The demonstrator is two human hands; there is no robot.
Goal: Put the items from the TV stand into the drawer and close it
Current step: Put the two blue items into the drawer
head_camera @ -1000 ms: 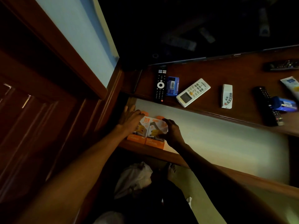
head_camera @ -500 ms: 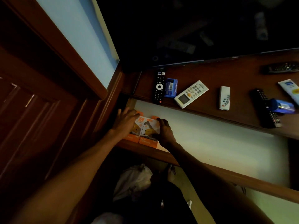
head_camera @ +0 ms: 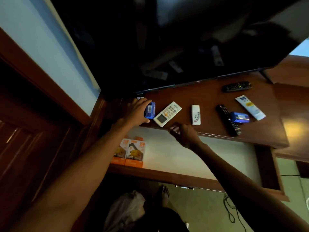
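With the left hand [head_camera: 136, 113] spread wide over the black remote and blue box [head_camera: 150, 110], clamp both firmly while the loosely curled, empty right hand [head_camera: 184, 133] takes the white air-conditioner remote [head_camera: 167, 113].

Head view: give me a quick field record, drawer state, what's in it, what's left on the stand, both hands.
drawer: open drawer, pale liner
in drawer: two orange boxes side by side, left end
on TV stand: blue box, white AC remote, small white remote, black remote with blue item on it, white tube, black remote at back
left hand: over the stand's left end, covering part of blue box; grip unclear
right hand: at stand's front edge, empty
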